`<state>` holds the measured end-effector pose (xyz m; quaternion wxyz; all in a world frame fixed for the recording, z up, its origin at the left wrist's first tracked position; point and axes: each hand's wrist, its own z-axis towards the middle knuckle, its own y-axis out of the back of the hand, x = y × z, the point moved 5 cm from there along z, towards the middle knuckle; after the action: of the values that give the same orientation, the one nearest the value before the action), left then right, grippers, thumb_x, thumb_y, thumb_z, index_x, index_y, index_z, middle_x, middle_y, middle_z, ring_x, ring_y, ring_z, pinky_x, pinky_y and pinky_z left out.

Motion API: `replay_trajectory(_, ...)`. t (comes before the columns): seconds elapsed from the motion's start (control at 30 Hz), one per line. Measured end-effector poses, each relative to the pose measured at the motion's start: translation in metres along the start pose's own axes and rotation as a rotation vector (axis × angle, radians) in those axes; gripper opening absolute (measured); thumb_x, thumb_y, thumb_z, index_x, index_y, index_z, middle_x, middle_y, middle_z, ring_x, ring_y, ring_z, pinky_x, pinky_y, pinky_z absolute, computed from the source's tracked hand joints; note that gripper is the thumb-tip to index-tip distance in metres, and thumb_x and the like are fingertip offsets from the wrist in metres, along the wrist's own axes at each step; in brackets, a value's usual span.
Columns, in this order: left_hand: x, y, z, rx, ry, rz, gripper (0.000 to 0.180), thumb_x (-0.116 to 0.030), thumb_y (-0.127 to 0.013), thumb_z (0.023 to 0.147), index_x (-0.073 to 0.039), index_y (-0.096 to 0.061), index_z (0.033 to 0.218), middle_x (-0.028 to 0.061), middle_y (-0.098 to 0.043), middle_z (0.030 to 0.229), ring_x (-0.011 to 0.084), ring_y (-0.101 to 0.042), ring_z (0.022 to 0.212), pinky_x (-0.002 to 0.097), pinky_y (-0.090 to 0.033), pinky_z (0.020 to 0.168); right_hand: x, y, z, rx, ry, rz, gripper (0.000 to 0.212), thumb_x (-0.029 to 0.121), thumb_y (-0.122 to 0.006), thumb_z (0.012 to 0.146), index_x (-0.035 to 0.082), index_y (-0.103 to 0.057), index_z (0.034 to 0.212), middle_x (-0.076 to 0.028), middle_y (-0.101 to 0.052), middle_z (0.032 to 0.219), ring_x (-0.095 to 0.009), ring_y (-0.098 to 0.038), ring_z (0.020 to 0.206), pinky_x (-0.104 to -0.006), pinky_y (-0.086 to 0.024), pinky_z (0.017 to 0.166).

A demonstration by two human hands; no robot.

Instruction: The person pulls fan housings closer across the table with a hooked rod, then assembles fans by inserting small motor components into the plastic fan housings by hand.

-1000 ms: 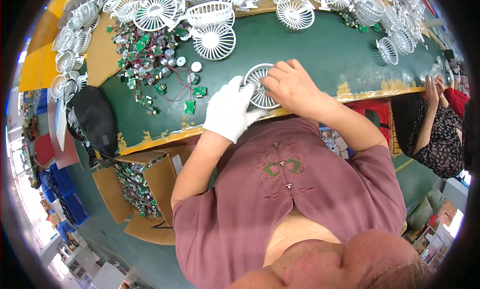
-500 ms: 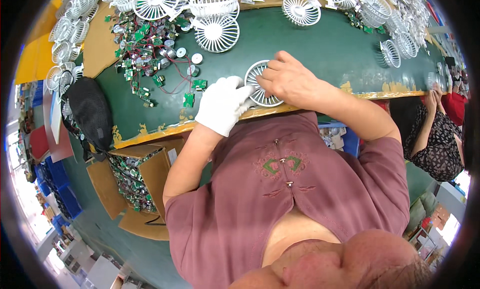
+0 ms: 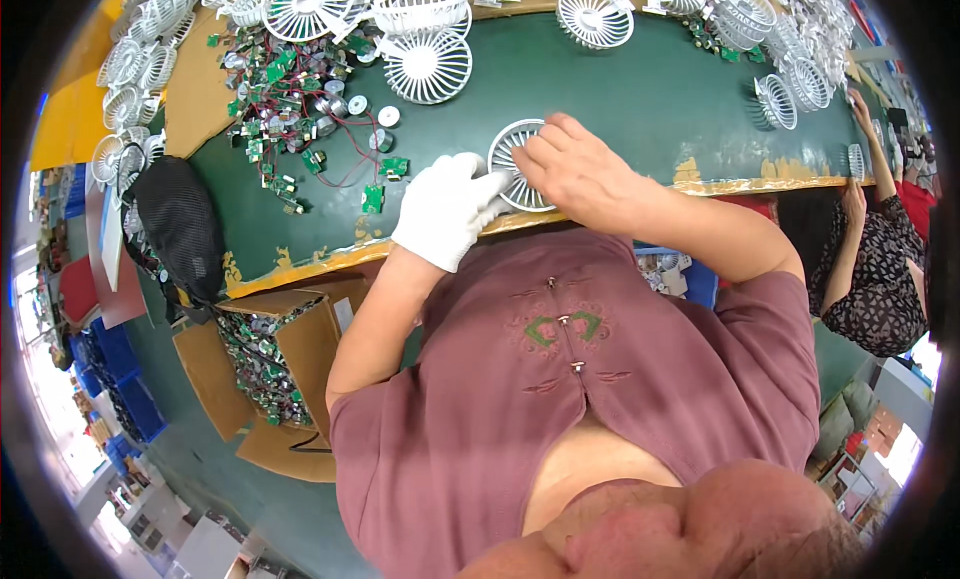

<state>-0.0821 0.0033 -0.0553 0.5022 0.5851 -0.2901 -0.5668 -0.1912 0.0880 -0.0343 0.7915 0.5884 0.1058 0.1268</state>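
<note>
1. The white round grille [image 3: 511,149] lay between the two hands, just right of the gloved left fingers and to the left of and beneath the bare right ones.
2. The left hand [image 3: 440,211] had its fingers drawn together at the grille's left rim, apparently holding it there; their undersides were hidden.
3. The right hand [image 3: 585,176] curled over the grille's right side, fingers bent inward toward the hub; whether they pinched any small part could not be told.
4. Being round, the grille showed no long axis; its spokes fanned out from near the right fingertips. Neither hand was nearer, since both met it, from opposite sides.
5. Left of the gloved fingers lay a green circuit board [image 3: 373,199]; beyond them, farther from the person, another white grille [image 3: 428,69].
</note>
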Motion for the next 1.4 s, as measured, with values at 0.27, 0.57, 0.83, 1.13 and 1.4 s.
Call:
replay_trajectory(0.27, -0.001, 0.000, -0.002, -0.051, -0.001, -0.021, 0.025, -0.024, -0.070, 0.073, -0.018, -0.067, 0.097, 0.0052, -0.057, 0.085, 0.0254, -0.056, 0.079, 0.0364, -0.047, 0.067, -0.009, -0.013, 0.012, 0.233, -0.089, 0.112, 0.011, 0.009, -0.062, 0.066, 0.002, -0.062, 0.074, -0.011, -0.055, 0.081, -0.027, -0.054, 0.085, -0.0386, -0.042, 0.083)
replay_trajectory(0.57, -0.001, 0.002, -0.003, -0.107, -0.058, -0.020, 0.021, -0.026, -0.067, 0.073, -0.015, -0.063, 0.090, 0.0038, -0.053, 0.080, 0.0243, -0.055, 0.077, 0.0385, -0.042, 0.065, -0.004, -0.005, -0.026, -0.106, -0.156, 0.249, 0.055, 0.038, -0.072, 0.069, 0.009, -0.059, 0.114, -0.005, -0.057, 0.104, -0.023, -0.055, 0.095, -0.0494, -0.039, 0.095)
replay_trajectory(0.83, 0.013, 0.032, 0.003, -0.209, 0.110, -0.165, 0.027, -0.022, -0.071, 0.072, -0.010, -0.068, 0.096, 0.0104, -0.062, 0.100, 0.0292, -0.058, 0.095, 0.0380, -0.047, 0.082, -0.003, -0.010, -0.033, -0.109, -0.231, 0.250, 0.060, 0.036, -0.075, 0.067, 0.012, -0.057, 0.119, -0.005, -0.055, 0.109, -0.023, -0.051, 0.099, -0.0480, -0.035, 0.097)
replay_trajectory(1.13, 0.133, 0.056, 0.017, -0.154, 0.657, 0.282, 0.035, -0.042, -0.059, 0.083, -0.013, -0.066, 0.102, 0.0151, -0.060, 0.097, 0.0330, -0.059, 0.093, 0.0419, -0.047, 0.079, -0.126, 0.005, -0.056, -0.262, -0.928, 0.540, 0.038, 0.019, -0.064, 0.085, 0.010, -0.056, 0.121, -0.009, -0.061, 0.076, -0.026, -0.058, 0.066, -0.0341, -0.048, 0.065)
replay_trajectory(1.4, 0.124, 0.058, 0.021, 0.034, 0.571, 0.392, 0.030, -0.037, -0.069, 0.075, -0.016, -0.069, 0.097, 0.0121, -0.059, 0.095, 0.0281, -0.060, 0.092, 0.0395, -0.049, 0.078, -0.138, -0.024, -0.080, -0.223, -1.001, 0.579, 0.020, 0.025, -0.064, 0.087, 0.007, -0.064, 0.097, -0.005, -0.062, 0.071, -0.015, -0.057, 0.062, -0.0264, -0.047, 0.061)
